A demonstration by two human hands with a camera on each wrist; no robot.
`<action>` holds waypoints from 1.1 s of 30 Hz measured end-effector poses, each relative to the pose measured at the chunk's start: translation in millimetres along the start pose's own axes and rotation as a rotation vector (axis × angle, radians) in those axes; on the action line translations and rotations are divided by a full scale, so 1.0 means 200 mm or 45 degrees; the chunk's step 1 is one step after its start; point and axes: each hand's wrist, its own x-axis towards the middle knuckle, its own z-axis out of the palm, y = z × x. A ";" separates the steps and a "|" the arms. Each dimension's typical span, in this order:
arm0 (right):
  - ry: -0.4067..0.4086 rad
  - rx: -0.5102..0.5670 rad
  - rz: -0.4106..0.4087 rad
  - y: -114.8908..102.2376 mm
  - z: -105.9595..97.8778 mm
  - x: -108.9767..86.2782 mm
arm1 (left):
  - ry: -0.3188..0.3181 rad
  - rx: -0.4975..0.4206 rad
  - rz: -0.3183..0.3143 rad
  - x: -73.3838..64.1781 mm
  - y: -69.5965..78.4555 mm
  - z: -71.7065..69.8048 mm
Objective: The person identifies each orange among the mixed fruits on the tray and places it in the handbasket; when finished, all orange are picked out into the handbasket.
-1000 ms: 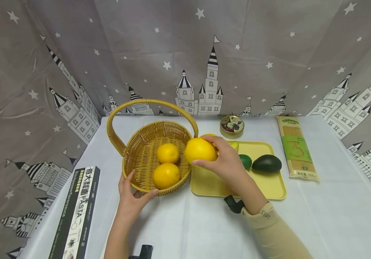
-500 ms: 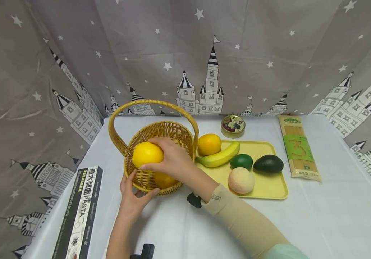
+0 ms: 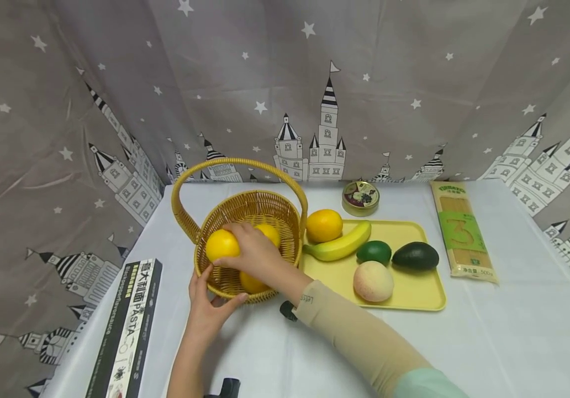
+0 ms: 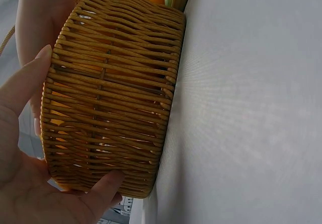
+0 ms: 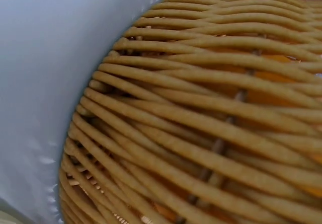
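The round wicker basket (image 3: 237,204) with a tall arched handle stands at centre left. My left hand (image 3: 207,308) grips its near left side, thumb and fingers spread along the rim and woven wall (image 4: 115,98). Inside the basket, my right hand (image 3: 257,253) holds a deep-yellow lemon (image 3: 222,246) at the left, fingers over its top and thumb on its near side. Two similar lemons lie there, one partly behind that hand (image 3: 269,233) and one under the wrist (image 3: 251,283). Only the basket's weave fills most of the right wrist view, with orange-yellow showing through.
Right of the basket is a yellow tray (image 3: 414,298) bearing a lemon (image 3: 323,225), a banana (image 3: 339,246), a green fruit (image 3: 374,251), an avocado (image 3: 416,256) and a peach (image 3: 373,281). Around them are a round tin (image 3: 360,198), a noodle pack (image 3: 464,232) and a pasta box (image 3: 126,326).
My right hand has carried the lemon left from over the tray's edge, then lowered it into the basket. My left hand stays at the basket's rim.
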 end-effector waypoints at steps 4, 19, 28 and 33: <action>-0.008 -0.053 0.020 0.00 0.01 0.00 | 0.000 0.005 -0.008 0.00 0.00 0.00; -0.118 -0.130 0.010 0.02 -0.01 -0.05 | 0.001 -0.005 -0.053 -0.01 0.01 0.00; 0.041 -0.003 -0.136 0.02 -0.21 -0.15 | 0.005 -0.020 -0.073 -0.02 0.01 0.00; 0.214 0.093 -0.136 0.07 -0.38 -0.25 | 0.009 -0.016 -0.067 -0.02 0.01 0.00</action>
